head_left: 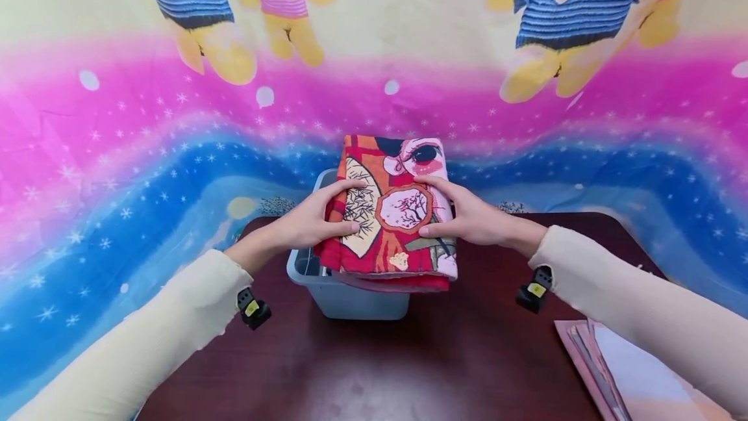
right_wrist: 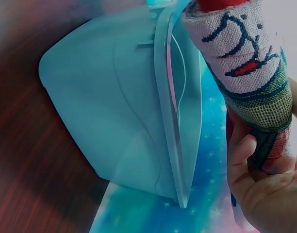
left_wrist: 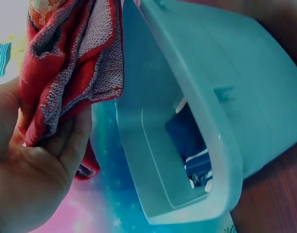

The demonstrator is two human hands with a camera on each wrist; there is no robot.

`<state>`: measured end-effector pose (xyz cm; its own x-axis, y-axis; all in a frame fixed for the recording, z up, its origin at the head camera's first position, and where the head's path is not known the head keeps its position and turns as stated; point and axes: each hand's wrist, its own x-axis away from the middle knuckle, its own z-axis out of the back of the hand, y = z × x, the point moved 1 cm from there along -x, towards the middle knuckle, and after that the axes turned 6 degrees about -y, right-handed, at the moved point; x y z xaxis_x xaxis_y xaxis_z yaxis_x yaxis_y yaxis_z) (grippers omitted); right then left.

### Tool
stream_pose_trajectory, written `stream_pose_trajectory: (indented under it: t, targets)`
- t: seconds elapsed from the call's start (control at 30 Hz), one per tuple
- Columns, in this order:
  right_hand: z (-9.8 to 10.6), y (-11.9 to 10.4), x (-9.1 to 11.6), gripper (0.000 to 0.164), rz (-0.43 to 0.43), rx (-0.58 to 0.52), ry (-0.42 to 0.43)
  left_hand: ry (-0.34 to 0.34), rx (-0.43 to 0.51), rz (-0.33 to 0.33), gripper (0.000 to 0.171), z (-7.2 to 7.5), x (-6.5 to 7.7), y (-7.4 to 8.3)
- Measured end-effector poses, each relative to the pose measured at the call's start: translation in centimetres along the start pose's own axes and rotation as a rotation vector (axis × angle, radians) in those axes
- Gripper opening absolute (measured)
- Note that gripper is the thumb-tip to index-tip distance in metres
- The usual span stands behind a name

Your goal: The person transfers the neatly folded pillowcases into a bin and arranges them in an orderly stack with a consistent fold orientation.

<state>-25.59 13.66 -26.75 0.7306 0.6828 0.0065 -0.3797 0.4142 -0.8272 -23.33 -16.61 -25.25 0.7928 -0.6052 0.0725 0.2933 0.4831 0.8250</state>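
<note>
The folded cloth point(head_left: 404, 210) is over the bin point(head_left: 362, 303) on the table point(head_left: 479, 356), its opposite edges gripped by the left hand point(head_left: 315, 216) and right hand point(head_left: 470, 213). Carrying seems the step; moving it next calls for level grips.

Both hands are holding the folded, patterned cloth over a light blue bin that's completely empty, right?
Not quite: the light blue bin isn't empty. The left wrist view shows a dark blue item inside, though I can't tell what it is. As you say, the left hand and right hand hold the folded, patterned cloth over it.
</note>
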Motion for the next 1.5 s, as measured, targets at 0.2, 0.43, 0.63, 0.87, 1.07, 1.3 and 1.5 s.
stream_pose_trajectory:
  t: [0.2, 0.43, 0.63, 0.87, 1.07, 1.3, 1.5]
  targets:
    - [-0.5, -0.2, -1.5, 0.088, -0.011, 0.003, 0.004, 0.007, -0.037, 0.010, 0.072, 1.2, 0.1, -0.6]
    - [-1.0, -0.2, -3.2, 0.087, 0.011, 0.000, 0.003, 0.022, -0.079, 0.014, 0.073, 2.6, 0.1, -1.8]
    - [-1.5, 0.2, -4.2, 0.086, 0.022, -0.008, 0.009, 0.021, -0.092, 0.027, 0.072, 2.9, -0.2, -2.5]
    - [-1.8, 0.4, -4.9, 0.087, 0.017, -0.014, 0.011, 0.009, -0.091, 0.075, 0.073, 3.1, -0.4, -3.2]
    - [-2.0, 0.4, -5.5, 0.087, 0.025, 0.014, 0.018, 0.024, -0.116, 0.079, 0.073, 3.5, -0.5, -3.4]
    - [-2.6, 0.8, -6.1, 0.088, 0.021, -0.014, -0.006, 0.022, -0.173, 0.083, 0.072, 3.6, -0.6, -4.3]
    - [-2.8, 1.3, -6.6, 0.087, -0.007, -0.001, -0.012, 0.031, -0.231, 0.107, 0.071, 3.5, -0.8, -4.6]
